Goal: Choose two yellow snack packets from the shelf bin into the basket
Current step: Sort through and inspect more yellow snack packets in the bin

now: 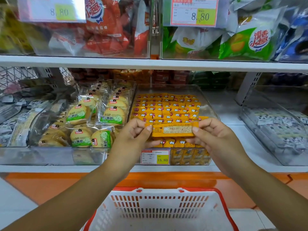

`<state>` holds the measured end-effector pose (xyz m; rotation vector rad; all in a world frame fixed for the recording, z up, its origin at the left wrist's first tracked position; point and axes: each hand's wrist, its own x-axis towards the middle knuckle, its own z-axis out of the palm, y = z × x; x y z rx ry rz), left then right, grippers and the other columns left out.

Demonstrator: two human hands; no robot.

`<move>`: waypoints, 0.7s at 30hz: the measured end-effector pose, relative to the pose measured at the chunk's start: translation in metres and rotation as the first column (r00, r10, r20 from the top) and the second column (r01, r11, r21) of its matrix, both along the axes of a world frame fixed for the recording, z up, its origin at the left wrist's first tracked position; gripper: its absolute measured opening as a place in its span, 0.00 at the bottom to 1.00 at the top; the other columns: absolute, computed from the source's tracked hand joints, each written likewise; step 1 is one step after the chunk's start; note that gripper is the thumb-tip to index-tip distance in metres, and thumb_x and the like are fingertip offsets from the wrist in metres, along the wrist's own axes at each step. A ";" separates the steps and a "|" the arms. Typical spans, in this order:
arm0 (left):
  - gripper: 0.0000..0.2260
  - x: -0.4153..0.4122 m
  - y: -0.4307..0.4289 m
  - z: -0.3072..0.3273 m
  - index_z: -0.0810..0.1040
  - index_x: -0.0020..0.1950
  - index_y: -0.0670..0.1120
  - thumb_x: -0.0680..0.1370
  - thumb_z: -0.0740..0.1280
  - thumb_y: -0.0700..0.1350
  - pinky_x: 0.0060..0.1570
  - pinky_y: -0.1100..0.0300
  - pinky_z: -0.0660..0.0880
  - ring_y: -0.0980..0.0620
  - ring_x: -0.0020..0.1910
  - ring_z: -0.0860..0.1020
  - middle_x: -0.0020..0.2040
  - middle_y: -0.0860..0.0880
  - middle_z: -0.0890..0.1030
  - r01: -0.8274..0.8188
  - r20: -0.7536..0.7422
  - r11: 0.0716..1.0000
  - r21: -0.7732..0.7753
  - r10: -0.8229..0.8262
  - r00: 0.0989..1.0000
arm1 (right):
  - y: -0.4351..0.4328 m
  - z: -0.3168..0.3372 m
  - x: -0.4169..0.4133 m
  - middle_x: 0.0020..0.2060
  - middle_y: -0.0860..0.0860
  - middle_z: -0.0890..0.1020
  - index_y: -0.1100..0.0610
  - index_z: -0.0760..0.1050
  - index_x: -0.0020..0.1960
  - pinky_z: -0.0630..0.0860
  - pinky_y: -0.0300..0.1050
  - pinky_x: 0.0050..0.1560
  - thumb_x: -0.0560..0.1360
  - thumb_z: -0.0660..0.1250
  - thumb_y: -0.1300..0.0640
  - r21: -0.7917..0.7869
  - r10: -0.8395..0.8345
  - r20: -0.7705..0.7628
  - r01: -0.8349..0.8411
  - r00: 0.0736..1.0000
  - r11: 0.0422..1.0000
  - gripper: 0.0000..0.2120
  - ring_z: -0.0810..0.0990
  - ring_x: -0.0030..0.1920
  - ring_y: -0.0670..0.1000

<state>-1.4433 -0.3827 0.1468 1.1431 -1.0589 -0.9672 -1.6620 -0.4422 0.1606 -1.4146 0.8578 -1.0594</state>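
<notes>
A long yellow snack packet (172,130) is held level in front of the shelf, its printed back side facing me. My left hand (133,135) pinches its left end and my right hand (215,137) pinches its right end. Behind it, a clear shelf bin (208,105) holds several rows of the same yellow packets (166,109). A white basket with a red rim (221,199) stands below my arms at the bottom centre, and the part of it in view holds nothing.
A clear bin of round biscuit packets (93,120) sits left of the yellow bin. Another clear bin (275,127) stands to the right. A price tag reading 15.80 (155,157) hangs on the yellow bin's front. The upper shelf (150,63) carries red and green snack bags.
</notes>
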 end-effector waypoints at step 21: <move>0.14 0.004 -0.006 0.003 0.84 0.50 0.45 0.71 0.69 0.52 0.43 0.61 0.82 0.46 0.45 0.86 0.43 0.44 0.87 0.044 0.002 0.997 0.059 -0.044 0.999 | -0.009 -0.003 -0.007 0.46 0.61 0.86 0.60 0.76 0.57 0.82 0.44 0.47 0.64 0.76 0.53 0.084 0.083 0.121 -0.093 0.989 0.992 0.24 0.86 0.47 0.59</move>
